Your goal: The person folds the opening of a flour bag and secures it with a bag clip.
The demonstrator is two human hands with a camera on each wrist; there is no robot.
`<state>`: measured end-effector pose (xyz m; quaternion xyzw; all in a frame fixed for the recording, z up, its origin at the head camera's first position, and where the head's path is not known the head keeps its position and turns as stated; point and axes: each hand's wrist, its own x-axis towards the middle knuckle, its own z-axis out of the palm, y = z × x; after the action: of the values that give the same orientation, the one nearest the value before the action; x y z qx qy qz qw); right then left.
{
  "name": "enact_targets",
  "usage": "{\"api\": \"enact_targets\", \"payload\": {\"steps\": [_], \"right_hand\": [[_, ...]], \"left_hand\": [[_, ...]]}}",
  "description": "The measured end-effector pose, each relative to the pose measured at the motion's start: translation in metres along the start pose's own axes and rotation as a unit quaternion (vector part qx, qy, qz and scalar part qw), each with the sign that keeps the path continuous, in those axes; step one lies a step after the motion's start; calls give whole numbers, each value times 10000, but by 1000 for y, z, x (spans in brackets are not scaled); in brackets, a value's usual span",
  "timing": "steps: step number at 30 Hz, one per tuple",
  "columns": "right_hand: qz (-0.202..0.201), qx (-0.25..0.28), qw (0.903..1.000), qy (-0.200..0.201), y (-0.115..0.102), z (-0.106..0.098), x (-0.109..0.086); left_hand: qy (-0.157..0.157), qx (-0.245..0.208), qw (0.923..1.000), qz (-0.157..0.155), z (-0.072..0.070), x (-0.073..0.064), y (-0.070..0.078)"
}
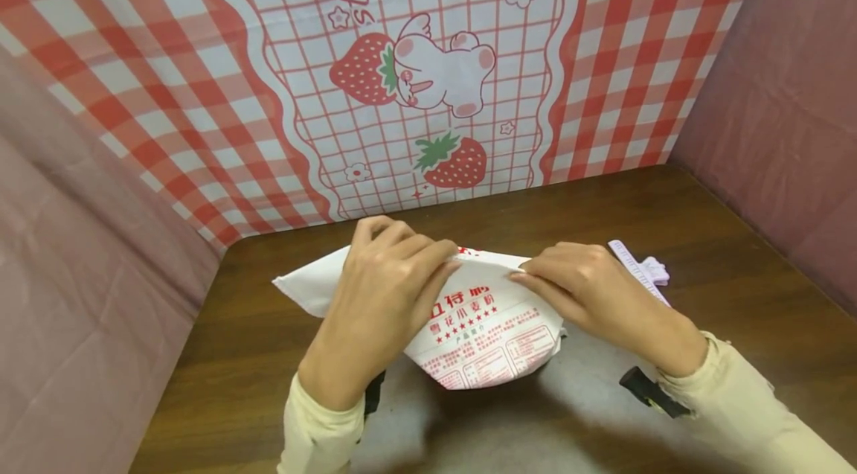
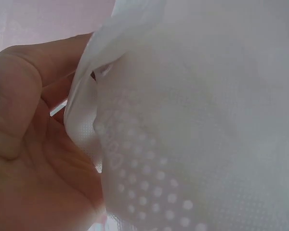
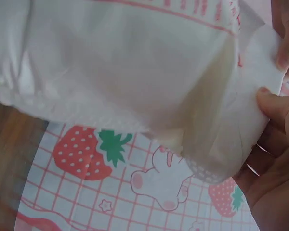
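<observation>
A white flour bag with red Chinese print stands in front of me, its upper part folded over. My left hand pinches the fold on the left side between thumb and fingers. On the right, my right hand pinches the same folded edge near its corner. A white flap of the bag sticks out to the left past my left hand. In the left wrist view the bag fills most of the picture. The right wrist view shows thumb and fingers at the bag's edge.
A pale purple ruler-like clip lies on the brown wooden table behind my right hand. A grey surface is under and before the bag. A red checked strawberry cloth hangs at the back, with pink cloth on both sides.
</observation>
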<state>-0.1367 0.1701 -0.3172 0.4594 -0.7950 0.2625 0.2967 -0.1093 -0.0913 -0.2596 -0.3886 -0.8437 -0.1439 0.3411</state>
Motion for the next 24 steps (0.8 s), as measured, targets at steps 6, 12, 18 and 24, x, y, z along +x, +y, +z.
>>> {"api": "enact_targets", "payload": {"steps": [6, 12, 18, 24], "right_hand": [[-117, -8, 9999, 98, -2, 1, -2], [137, -162, 9997, -107, -4, -2, -4], [269, -790, 9965, 35, -5, -2, -4], [329, -650, 9973, 52, -3, -4, -9]], "left_hand": [[-9, -48, 10000, -7, -1, 0, 0], [1, -80, 10000, -4, -1, -1, -1], [-23, -99, 9999, -47, -2, -1, -1], [-59, -152, 9998, -68, -1, 0, -1]]}}
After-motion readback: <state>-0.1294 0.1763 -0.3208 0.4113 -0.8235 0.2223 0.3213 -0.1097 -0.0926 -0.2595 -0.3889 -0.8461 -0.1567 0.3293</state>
